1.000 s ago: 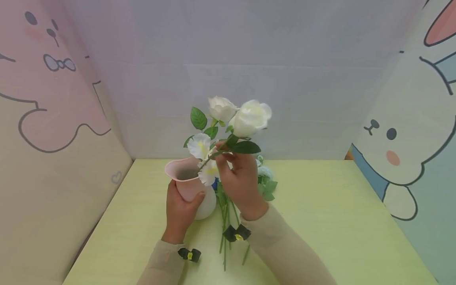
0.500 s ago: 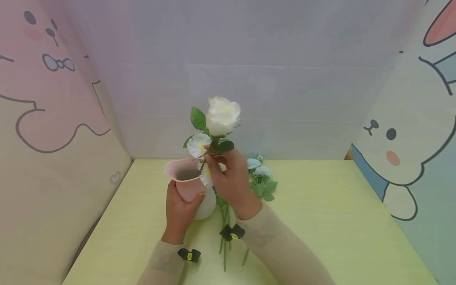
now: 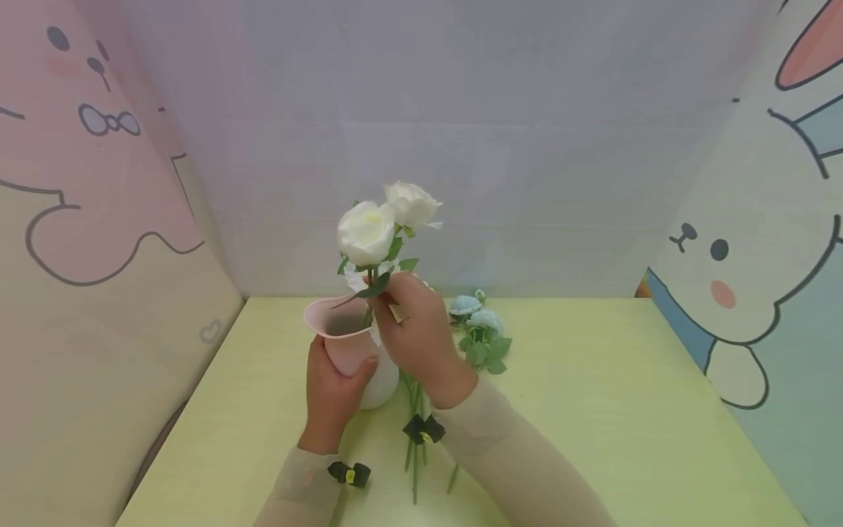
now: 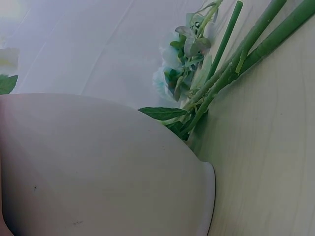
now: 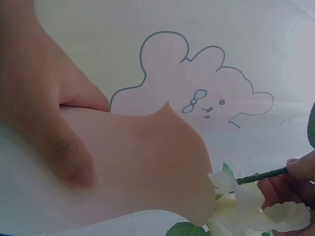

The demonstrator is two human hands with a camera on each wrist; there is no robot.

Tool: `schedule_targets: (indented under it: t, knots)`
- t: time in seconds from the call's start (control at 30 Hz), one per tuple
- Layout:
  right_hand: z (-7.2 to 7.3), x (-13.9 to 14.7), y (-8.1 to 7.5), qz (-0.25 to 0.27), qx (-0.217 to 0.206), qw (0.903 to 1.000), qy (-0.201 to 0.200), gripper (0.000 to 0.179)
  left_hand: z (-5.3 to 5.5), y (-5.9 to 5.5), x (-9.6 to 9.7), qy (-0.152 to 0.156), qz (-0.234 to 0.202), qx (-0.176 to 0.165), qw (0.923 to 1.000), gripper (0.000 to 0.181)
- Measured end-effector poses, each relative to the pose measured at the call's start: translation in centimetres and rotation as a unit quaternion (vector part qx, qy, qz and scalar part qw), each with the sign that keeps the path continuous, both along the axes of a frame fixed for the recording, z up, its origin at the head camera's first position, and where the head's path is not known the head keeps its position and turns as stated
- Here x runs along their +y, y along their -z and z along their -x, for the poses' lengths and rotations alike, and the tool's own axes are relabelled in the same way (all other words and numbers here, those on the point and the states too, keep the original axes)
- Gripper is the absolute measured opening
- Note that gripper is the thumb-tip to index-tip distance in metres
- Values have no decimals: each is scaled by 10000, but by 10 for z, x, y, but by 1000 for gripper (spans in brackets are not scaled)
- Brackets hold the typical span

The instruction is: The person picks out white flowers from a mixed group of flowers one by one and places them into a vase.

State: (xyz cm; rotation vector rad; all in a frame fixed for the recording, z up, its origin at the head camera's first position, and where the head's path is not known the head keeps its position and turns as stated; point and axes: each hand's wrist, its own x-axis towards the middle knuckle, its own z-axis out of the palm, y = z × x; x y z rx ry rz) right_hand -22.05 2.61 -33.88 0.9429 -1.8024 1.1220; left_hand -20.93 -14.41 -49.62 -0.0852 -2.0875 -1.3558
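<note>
My left hand (image 3: 331,395) grips the side of a pink-and-white vase (image 3: 347,350) with a flared rim; the vase stands upright on the table. My right hand (image 3: 421,337) pinches the stem of a white rose (image 3: 366,234) above the right side of the vase mouth. In the right wrist view the green stem (image 5: 263,175) runs from the fingertips toward the rim, its end behind white petals. A second white rose (image 3: 413,203) rises behind the held one. White ruffled petals (image 3: 356,277) show at the rim, partly hidden by the right hand and leaves.
Light-blue flowers (image 3: 486,320) with green leaves lie on the yellow table (image 3: 593,395) to the right of the vase. Several green stems (image 3: 415,446) stretch toward the front edge, partly under the right forearm. Cartoon-printed panels (image 3: 731,293) enclose the sides.
My right hand has moved the held white rose leftward, from right of the second rose across to above the vase mouth. The left hand and vase have stayed in place.
</note>
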Motion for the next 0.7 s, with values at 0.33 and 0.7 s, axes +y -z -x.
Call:
schedule_targets:
  t: [0.33,0.7]
  knots:
    - [-1,-4,2,-642,-189,9972,342,3,1,1,-1,47,-44,25,10000,93]
    - [-1,-11,-3,-1352,-852,9854,594,8,0,-3,1,127,-204,-170,9996,93]
